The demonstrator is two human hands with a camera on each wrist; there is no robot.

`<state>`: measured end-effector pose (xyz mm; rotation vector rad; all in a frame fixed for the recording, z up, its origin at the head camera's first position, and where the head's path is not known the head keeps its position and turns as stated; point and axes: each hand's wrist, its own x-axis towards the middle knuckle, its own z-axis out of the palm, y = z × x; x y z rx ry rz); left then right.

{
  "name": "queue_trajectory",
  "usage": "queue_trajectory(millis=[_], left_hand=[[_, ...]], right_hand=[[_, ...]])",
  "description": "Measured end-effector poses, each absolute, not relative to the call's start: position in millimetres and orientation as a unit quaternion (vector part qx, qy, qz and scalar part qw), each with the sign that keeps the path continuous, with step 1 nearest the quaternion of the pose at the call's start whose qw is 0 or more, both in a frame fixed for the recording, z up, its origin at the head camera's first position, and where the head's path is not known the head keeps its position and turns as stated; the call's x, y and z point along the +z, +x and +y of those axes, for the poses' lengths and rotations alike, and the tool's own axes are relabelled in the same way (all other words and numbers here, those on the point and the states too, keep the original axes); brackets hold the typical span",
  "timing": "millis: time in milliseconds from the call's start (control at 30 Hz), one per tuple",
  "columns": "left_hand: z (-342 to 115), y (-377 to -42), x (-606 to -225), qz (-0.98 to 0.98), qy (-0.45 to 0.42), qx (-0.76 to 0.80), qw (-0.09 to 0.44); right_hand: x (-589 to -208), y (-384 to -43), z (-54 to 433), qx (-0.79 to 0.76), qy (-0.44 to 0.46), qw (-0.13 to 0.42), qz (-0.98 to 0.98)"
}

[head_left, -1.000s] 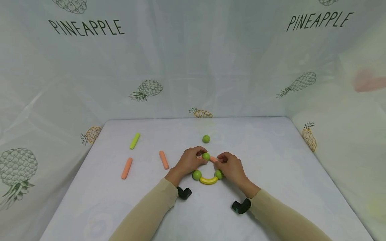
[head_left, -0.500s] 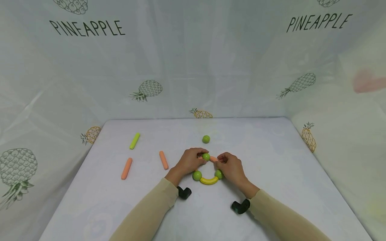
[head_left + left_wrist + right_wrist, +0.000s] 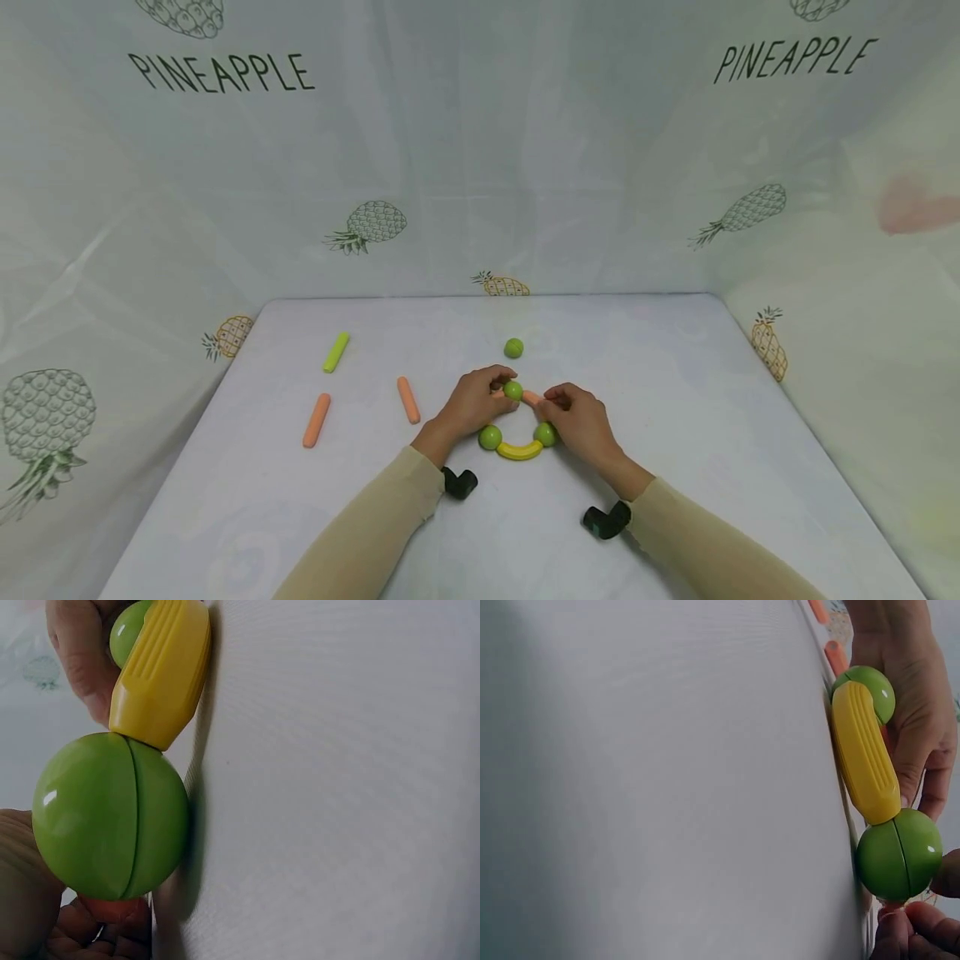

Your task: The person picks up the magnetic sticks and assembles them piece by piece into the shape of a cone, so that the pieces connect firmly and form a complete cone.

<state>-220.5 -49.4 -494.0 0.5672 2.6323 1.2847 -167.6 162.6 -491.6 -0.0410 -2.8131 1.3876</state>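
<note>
A ring of toy pieces lies on the white table. Its near side is a ribbed yellow curved piece (image 3: 520, 451) joining a left green ball (image 3: 490, 437) and a right green ball (image 3: 545, 434). My left hand (image 3: 472, 402) has thumb and fingers on either side of the far green ball (image 3: 513, 390); a bit of orange shows beside it. With thumb and fingertips, my right hand (image 3: 583, 421) pinches the orange stick (image 3: 531, 397) to the right of that ball. In the left wrist view, the left green ball (image 3: 109, 817) touches the yellow piece (image 3: 161, 675). The hands hide the ring's sides.
Beyond the ring sits a loose green ball (image 3: 513, 348). To the left lie a lime-green stick (image 3: 336, 352), an orange stick (image 3: 317, 421) and a second loose orange stick (image 3: 408, 400). A pineapple-print sheet (image 3: 480, 150) hangs behind the white table (image 3: 247, 492).
My right hand and wrist have shifted slightly to the right and nearer, fingers still at the orange stick. The left hand and the ring stay nearly as they were.
</note>
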Motion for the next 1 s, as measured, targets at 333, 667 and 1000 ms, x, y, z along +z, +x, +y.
queue_trajectory(millis=[333,667,1000], left_hand=[[-49.5,-219.0,-496.9,0.879,0.183,0.433,0.074],[-61.9,-212.7,-492.6,0.884,0.166,0.433,0.056],[-91.1,-205.9,-479.1,0.895,0.123,0.429,0.0]], right_hand=[[-495.4,-147.1,182.0,0.438,0.068,-0.023,-0.896],[-500.0,-141.5,186.8,0.405,0.148,0.007,-0.902],[-501.0,-145.5,185.7,0.399,0.128,0.006,-0.908]])
